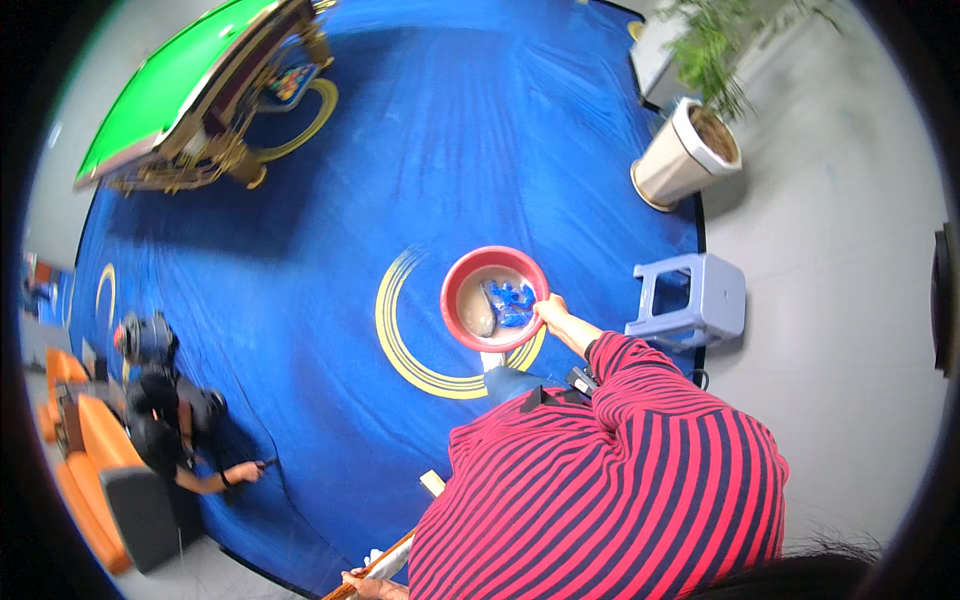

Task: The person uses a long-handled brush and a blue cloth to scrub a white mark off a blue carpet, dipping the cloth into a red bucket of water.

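Note:
My right hand (550, 309) grips the right rim of a red plastic basin (453, 325), its fingers closed over the edge. Cloudy greyish water fills the basin's bottom, with a crumpled blue thing (512, 303) and a grey-brown piece with a dark edge (477, 310) in it. At the lower edge, my left hand (376, 588) is closed on a long, wood-coloured strip (395, 555) with pale material beside it. My striped sleeve and body hide most of that strip, so its kind is unclear.
Blue carpet (330, 330) with yellow rings covers the floor. A light blue plastic stool (722, 300) and a potted plant (675, 160) stand right. A green-topped billiard table (165, 85) is far left. Near orange seats (105, 435), a crouching person (155, 430) reaches toward a cable.

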`<state>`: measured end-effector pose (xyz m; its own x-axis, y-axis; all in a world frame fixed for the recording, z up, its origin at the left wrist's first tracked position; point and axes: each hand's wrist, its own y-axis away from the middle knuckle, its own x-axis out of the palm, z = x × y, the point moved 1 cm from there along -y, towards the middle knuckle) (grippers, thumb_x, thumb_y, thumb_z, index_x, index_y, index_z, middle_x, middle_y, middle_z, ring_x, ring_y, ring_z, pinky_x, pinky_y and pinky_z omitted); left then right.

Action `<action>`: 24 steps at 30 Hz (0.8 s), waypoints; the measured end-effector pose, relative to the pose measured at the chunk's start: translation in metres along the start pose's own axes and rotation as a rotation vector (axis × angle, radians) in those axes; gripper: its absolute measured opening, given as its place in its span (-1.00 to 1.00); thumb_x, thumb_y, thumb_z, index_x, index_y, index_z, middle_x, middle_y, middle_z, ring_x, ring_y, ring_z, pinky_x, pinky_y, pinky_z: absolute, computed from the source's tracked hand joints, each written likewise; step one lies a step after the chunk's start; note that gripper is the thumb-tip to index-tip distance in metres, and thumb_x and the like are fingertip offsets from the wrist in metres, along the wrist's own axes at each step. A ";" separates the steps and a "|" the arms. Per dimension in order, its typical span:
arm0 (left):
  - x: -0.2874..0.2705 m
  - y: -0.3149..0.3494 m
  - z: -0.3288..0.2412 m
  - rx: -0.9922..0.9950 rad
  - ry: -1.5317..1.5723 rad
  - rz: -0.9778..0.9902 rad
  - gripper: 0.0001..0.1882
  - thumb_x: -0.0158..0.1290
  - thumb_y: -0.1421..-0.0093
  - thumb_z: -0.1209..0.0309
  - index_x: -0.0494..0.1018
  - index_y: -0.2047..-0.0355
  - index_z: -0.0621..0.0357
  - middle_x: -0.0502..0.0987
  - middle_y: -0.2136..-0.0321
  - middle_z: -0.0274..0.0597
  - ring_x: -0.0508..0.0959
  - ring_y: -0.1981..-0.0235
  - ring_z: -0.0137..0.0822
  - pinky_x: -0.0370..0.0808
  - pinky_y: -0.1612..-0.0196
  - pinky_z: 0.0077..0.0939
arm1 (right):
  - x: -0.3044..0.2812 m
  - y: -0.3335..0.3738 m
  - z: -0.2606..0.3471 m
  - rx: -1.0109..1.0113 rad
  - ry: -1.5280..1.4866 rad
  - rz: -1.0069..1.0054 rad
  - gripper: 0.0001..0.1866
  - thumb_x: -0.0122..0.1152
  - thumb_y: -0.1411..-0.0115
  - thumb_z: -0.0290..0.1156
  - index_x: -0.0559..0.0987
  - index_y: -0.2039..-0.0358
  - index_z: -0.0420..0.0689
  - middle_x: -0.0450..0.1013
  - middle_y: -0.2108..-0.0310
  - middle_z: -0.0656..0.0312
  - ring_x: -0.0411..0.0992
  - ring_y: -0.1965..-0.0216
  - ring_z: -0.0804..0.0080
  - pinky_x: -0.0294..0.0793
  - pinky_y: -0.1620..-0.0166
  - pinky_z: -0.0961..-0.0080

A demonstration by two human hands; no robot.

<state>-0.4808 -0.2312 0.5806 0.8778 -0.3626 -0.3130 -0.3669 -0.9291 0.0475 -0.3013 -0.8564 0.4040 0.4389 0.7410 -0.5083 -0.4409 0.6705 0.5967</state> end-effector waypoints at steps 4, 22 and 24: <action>0.069 -0.001 -0.043 0.076 0.011 0.123 -0.82 -0.01 -0.09 0.31 0.37 0.53 0.15 0.35 0.61 -0.30 0.32 0.57 -0.47 0.29 0.48 -0.56 | -0.067 -0.016 -0.031 0.092 -0.090 -0.171 -0.73 0.11 0.28 -0.54 0.52 0.44 -0.22 0.46 0.53 0.08 0.44 0.46 0.28 0.38 0.38 0.35; 0.479 -0.009 -0.213 0.324 0.338 0.528 -0.76 -0.01 -0.07 0.42 0.26 0.71 0.07 0.32 0.72 -0.34 0.31 0.65 -0.48 0.30 0.47 -0.56 | -0.150 -0.118 -0.139 0.763 -0.865 -0.676 -0.88 0.04 0.17 -0.53 0.37 0.52 -0.12 0.30 0.71 0.19 0.15 0.85 0.39 0.09 0.84 0.42; 0.536 0.002 -0.230 0.280 0.406 0.562 -0.78 -0.01 -0.06 0.44 0.27 0.70 0.10 0.34 0.71 -0.31 0.32 0.64 -0.46 0.32 0.46 -0.54 | -0.144 -0.131 -0.144 0.797 -0.864 -0.707 -0.86 -0.04 0.05 -0.33 0.35 0.59 -0.12 0.38 0.70 0.03 0.08 0.92 0.34 0.06 0.87 0.44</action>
<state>0.0601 -0.4439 0.6315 0.5594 -0.8264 0.0651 -0.8110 -0.5618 -0.1631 -0.4191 -1.0458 0.3097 0.8529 -0.2028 -0.4810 0.5156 0.4714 0.7155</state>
